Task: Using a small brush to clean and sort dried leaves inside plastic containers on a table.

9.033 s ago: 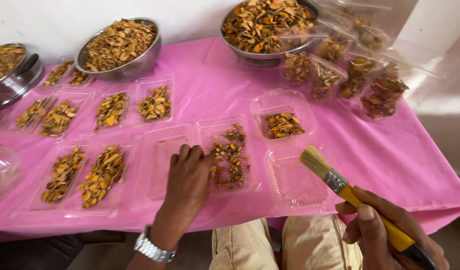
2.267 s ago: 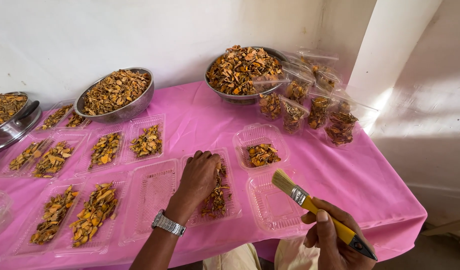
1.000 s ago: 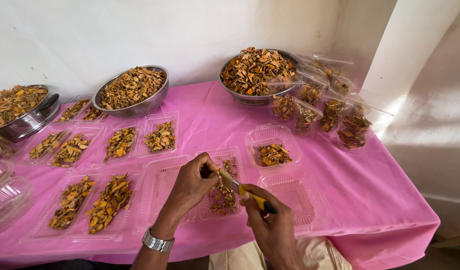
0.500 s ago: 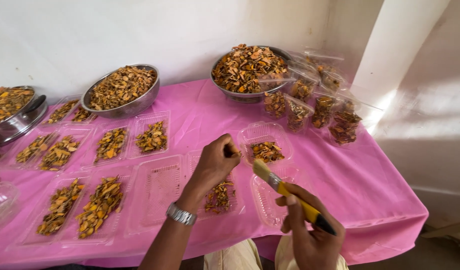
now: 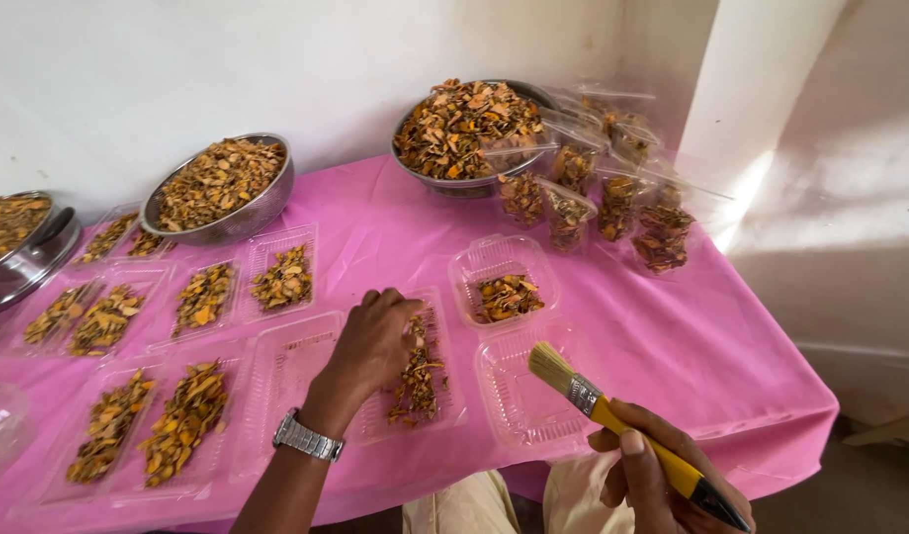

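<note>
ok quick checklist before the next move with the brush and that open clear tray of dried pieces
1. Yellow-handled paintbrush gripped in right hand: ok.
2. Bristles lifted off the pink tablecloth: ok.
3. Left hand resting on the open clear plastic tray of dried orange-brown pieces: ok.
4. Pieces lie inside that tray's base: ok.
5. Empty hinged clear plastic tray open beside the brush: ok.
6. Bristles clean: cannot tell.

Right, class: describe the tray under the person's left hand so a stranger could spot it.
On the pink table, find the left hand wearing a watch. It rests on a clear plastic tray at the front edge, the only one with a single narrow strip of orange-brown pieces.
</note>
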